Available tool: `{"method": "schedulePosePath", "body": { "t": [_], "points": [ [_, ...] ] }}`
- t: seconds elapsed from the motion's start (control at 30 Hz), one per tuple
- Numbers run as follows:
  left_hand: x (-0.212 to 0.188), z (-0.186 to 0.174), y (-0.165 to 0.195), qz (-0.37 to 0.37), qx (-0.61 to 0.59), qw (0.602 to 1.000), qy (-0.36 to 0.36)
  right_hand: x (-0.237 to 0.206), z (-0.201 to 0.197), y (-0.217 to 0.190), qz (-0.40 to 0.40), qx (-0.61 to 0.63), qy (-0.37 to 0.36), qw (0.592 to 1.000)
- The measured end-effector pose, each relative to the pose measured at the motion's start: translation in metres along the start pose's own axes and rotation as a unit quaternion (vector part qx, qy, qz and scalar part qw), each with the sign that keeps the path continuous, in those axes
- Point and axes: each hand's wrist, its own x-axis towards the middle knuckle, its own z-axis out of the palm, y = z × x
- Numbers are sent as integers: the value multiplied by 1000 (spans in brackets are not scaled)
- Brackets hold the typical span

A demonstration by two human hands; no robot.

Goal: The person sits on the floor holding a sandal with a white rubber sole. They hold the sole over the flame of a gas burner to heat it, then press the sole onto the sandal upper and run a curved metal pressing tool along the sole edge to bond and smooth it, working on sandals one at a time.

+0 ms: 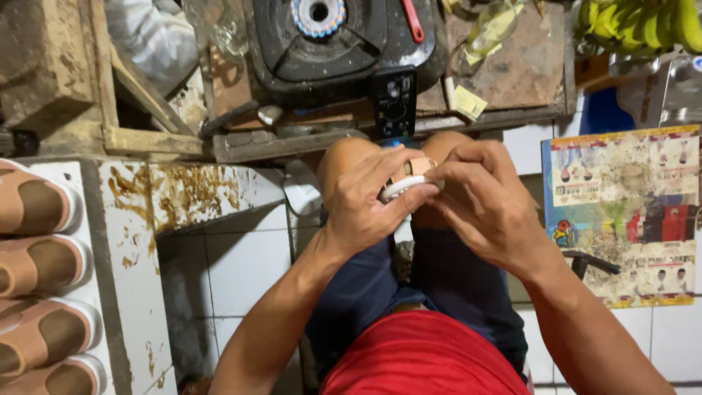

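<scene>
Two hands meet over the person's knees at the centre of the view, both closed on one sandal (408, 179), a tan piece with a white sole edge. The left hand (363, 205) wraps it from seven o'clock, thumb laid along the white rim and fingers curled over the top; the right hand (482, 201) comes in from four o'clock, its fingertips pinched on the tan upper at the far end. Most of the sandal is hidden under the fingers, so its exact shape I cannot tell. It looks light, held up easily with no rest beneath it, and the sole seems a foam or rubber sort that would flex a little and grip the skin rather than slip; the strap part looks softer and likelier to crease or tear at a glued seam. I'd judge the firm white rim the safest hold, with only light pressure on the upper. At nine o'clock, well apart, a row of like sandals (36, 271) lies on a stained tiled ledge (190, 194). At twelve o'clock stands a black stove (344, 44) on a worn bench (512, 73), bananas (643, 22) at one o'clock, a printed poster (629, 212) at three.
</scene>
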Motion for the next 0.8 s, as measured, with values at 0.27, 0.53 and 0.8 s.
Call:
{"method": "schedulePosePath", "body": {
  "t": [0.27, 0.53, 0.8],
  "points": [
    [-33, 10, 11, 80, 44, 996, 1, -75, 29, 7, 473, 591, -58, 651],
    [-93, -2, 53, -219, -163, 960, 64, -103, 51, -34, 417, 450, -94, 784],
    [-87, -4, 40, -376, -582, 713, 108, -87, 41, -49, 234, 263, -113, 929]
  ]
}}
